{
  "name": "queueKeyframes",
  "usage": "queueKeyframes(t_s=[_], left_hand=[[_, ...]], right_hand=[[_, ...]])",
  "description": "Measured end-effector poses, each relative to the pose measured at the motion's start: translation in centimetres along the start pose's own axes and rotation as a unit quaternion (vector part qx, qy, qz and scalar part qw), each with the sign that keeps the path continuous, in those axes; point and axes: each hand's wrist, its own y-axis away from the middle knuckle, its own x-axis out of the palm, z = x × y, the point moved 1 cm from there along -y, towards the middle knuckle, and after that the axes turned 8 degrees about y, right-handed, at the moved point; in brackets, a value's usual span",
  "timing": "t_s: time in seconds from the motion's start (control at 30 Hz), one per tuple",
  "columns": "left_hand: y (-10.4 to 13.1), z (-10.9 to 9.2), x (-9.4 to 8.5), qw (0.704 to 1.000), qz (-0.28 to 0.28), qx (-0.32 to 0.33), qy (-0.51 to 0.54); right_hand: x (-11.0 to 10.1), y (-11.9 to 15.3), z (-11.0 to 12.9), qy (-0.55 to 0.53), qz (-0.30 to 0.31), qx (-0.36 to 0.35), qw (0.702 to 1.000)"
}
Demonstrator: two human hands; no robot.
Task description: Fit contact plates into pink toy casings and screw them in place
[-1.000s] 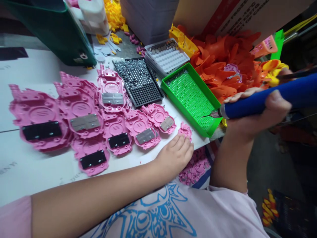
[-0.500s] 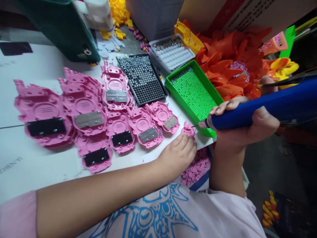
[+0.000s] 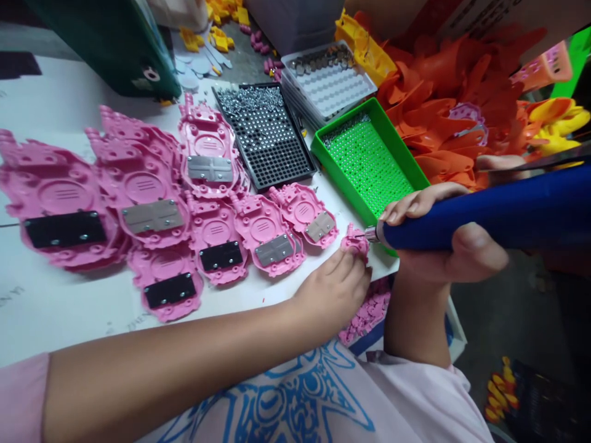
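Observation:
My left hand (image 3: 335,286) is closed over a small pink plastic part (image 3: 354,240) at the table's right edge, its fingers hiding the lower portion. In my right hand (image 3: 443,240) is a blue electric screwdriver (image 3: 466,212), held almost level and pointing left. The tip of its bit reaches the pink part; whether it sits on a screw is too small to tell. Left of my hands lie several pink plastic shells (image 3: 263,227) in rows and stacks, each with a black or grey plate fastened by screws.
Behind the shells are a black screw tray (image 3: 272,144), a green screw tray (image 3: 369,160) and a clear plastic box (image 3: 327,80). Orange plastic pieces (image 3: 443,92) are heaped at the back right. A container of small pink parts (image 3: 369,317) sits below the table edge.
The screwdriver has moved slightly left, its bit now closer against the pink part. My left hand stays on that part. The camera view has shifted a little.

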Motion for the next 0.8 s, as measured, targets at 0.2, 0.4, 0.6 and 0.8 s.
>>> queueKeyframes(t_s=[0.2, 0.4, 0.6, 0.8], left_hand=[[0.0, -0.4, -0.3, 0.999, 0.028, 0.004, -0.016], [-0.3, 0.2, -0.4, 1.0, 0.015, 0.021, -0.006], [0.6, -0.4, -0.4, 0.985, 0.007, 0.132, 0.11], [1.0, -1.2, -0.9, 0.972, -0.062, 0.205, 0.097]], right_hand=[[-0.3, -0.1, -0.4, 0.003, 0.024, -0.023, 0.999], [-0.1, 0.4, -0.2, -0.016, 0.002, -0.015, 1.0], [-1.3, 0.6, 1.5, -0.012, -0.011, -0.035, 0.999], [-3.5, -0.6, 4.1, 0.03, -0.043, -0.118, 0.992]])
